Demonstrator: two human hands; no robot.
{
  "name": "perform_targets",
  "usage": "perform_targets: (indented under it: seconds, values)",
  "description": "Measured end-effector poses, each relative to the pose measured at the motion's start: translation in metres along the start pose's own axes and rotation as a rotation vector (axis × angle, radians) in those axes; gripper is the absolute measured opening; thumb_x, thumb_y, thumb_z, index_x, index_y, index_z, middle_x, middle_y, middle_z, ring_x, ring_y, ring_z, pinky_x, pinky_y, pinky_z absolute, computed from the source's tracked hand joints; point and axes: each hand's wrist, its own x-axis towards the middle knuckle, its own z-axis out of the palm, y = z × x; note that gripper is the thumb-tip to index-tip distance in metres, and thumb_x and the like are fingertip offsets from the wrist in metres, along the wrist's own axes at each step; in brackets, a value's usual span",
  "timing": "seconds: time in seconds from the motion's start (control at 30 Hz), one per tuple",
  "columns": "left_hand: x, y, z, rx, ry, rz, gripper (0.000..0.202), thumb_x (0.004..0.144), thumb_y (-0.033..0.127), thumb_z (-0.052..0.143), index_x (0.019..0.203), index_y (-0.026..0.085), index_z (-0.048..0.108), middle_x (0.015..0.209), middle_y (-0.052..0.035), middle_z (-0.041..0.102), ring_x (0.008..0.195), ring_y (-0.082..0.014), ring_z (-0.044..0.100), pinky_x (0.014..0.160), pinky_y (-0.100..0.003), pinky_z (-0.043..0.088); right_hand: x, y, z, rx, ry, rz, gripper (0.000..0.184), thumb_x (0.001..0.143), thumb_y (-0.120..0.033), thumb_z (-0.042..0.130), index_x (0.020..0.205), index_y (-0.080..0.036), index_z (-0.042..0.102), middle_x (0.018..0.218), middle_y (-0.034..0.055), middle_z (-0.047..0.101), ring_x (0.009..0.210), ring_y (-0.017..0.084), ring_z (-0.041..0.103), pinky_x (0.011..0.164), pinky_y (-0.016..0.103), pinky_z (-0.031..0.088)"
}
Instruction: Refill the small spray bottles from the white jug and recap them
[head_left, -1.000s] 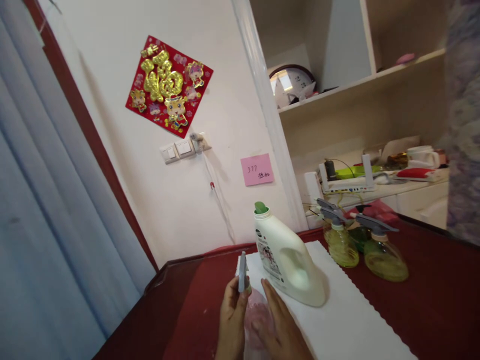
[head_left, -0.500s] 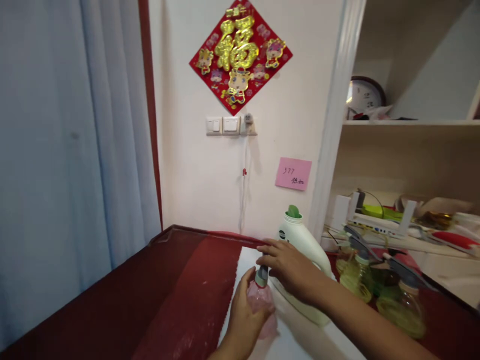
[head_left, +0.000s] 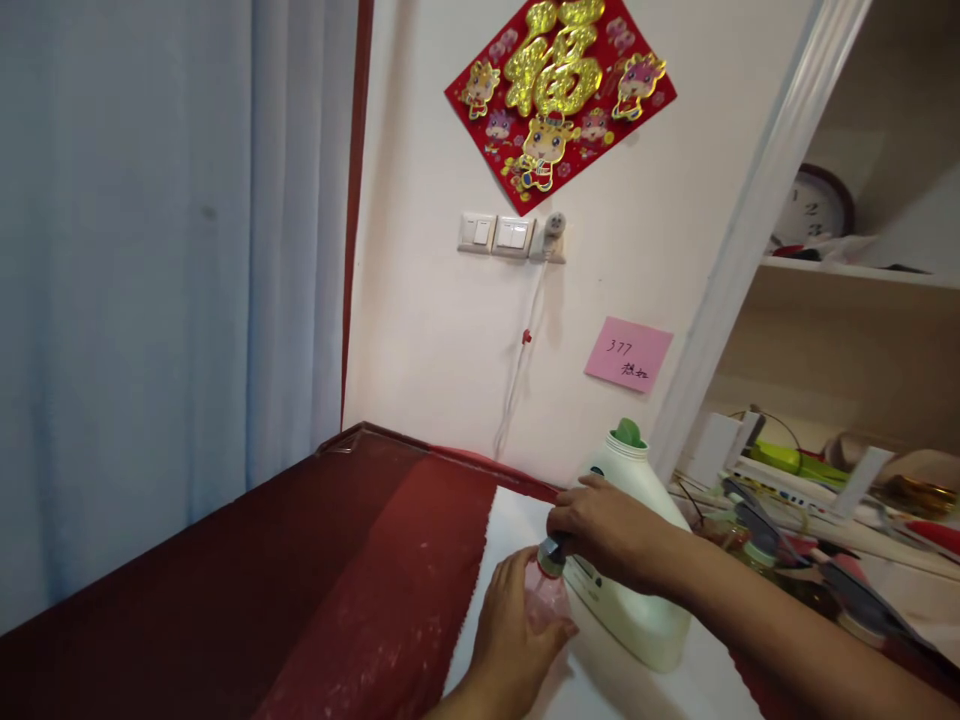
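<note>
My left hand (head_left: 516, 628) is wrapped round the body of a small pink spray bottle (head_left: 545, 596) standing on a white mat (head_left: 517, 510). Over the bottle's top, my right hand (head_left: 606, 528) is closed on its grey spray head (head_left: 553, 549). Directly behind the hands stands a white detergent jug (head_left: 637, 560) with a green cap, partly hidden by my right wrist.
The mat lies on a dark red table (head_left: 352, 580) against a white wall. Spray bottles with yellow liquid (head_left: 765, 560) stand to the right of the jug. A cluttered shelf unit (head_left: 832, 440) fills the right side; a grey curtain (head_left: 150, 250) hangs at left.
The view has swung further left and tilted. My right hand has stayed on the spray head, and my left hand still grips the pink bottle; one second ago the head was held loose beside it.
</note>
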Motion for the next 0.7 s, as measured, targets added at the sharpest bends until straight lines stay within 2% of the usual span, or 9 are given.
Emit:
perform_targets:
  seconds: [0.1, 0.17, 0.37, 0.5, 0.57, 0.63, 0.7]
  values:
    - [0.001, 0.000, 0.000, -0.022, 0.002, 0.004, 0.067, 0.062, 0.013, 0.078, 0.127, 0.020, 0.067, 0.135, -0.0154, 0.064, 0.130, -0.0370, 0.053, 0.114, -0.042, 0.036, 0.000, -0.003, -0.001, 0.013, -0.025, 0.076, 0.012, 0.089, -0.018, 0.065, 0.087, -0.021, 0.076, 0.091, 0.0060, 0.078, 0.085, 0.023, 0.071, 0.075, 0.031, 0.041]
    - [0.002, 0.000, 0.000, -0.032, 0.005, 0.009, 0.066, 0.061, 0.012, 0.077, 0.127, 0.020, 0.067, 0.133, -0.0149, 0.065, 0.128, -0.0371, 0.054, 0.113, -0.042, 0.037, -0.001, -0.006, -0.001, 0.026, -0.034, 0.142, 0.013, 0.089, -0.020, 0.064, 0.088, -0.022, 0.077, 0.090, 0.0061, 0.079, 0.083, 0.023, 0.072, 0.067, 0.029, 0.040]
    - [0.001, 0.007, -0.003, 0.038, -0.050, -0.028, 0.071, 0.065, 0.020, 0.074, 0.134, 0.017, 0.060, 0.138, -0.0170, 0.061, 0.130, -0.0365, 0.052, 0.113, -0.039, 0.037, 0.005, -0.023, -0.006, 0.021, -0.083, 0.292, 0.024, 0.094, -0.020, 0.055, 0.090, -0.017, 0.079, 0.092, 0.0145, 0.080, 0.086, 0.027, 0.075, 0.066, 0.031, 0.041]
    - [0.000, 0.010, -0.005, 0.099, -0.089, -0.045, 0.073, 0.068, 0.029, 0.072, 0.138, 0.014, 0.054, 0.144, -0.0176, 0.057, 0.135, -0.0344, 0.049, 0.115, -0.038, 0.036, 0.014, -0.034, -0.006, 0.007, -0.128, 0.337, 0.021, 0.089, -0.019, 0.060, 0.092, -0.012, 0.079, 0.094, 0.0203, 0.079, 0.089, 0.031, 0.076, 0.066, 0.033, 0.042]
    - [0.000, 0.010, -0.005, 0.112, -0.104, -0.041, 0.075, 0.070, 0.033, 0.072, 0.139, 0.011, 0.052, 0.145, -0.0191, 0.055, 0.135, -0.0341, 0.048, 0.115, -0.037, 0.036, 0.017, -0.036, -0.004, 0.013, -0.118, 0.350, 0.024, 0.086, -0.017, 0.062, 0.105, -0.012, 0.076, 0.101, 0.0206, 0.079, 0.095, 0.032, 0.075, 0.069, 0.033, 0.043]
    - [0.001, 0.010, -0.005, 0.122, -0.116, -0.023, 0.078, 0.070, 0.035, 0.072, 0.140, 0.009, 0.051, 0.145, -0.0202, 0.055, 0.135, -0.0343, 0.048, 0.115, -0.037, 0.035, 0.017, -0.035, -0.002, 0.034, -0.090, 0.359, 0.037, 0.083, -0.015, 0.062, 0.120, -0.014, 0.069, 0.107, 0.0185, 0.078, 0.100, 0.031, 0.074, 0.071, 0.032, 0.043]
    - [0.001, 0.009, -0.005, 0.130, -0.118, -0.014, 0.077, 0.071, 0.033, 0.072, 0.140, 0.008, 0.051, 0.144, -0.0201, 0.056, 0.135, -0.0341, 0.048, 0.116, -0.036, 0.034, 0.016, -0.032, 0.000, 0.064, -0.072, 0.368, 0.041, 0.082, -0.015, 0.062, 0.123, -0.016, 0.066, 0.110, 0.0159, 0.078, 0.101, 0.029, 0.073, 0.072, 0.031, 0.044]
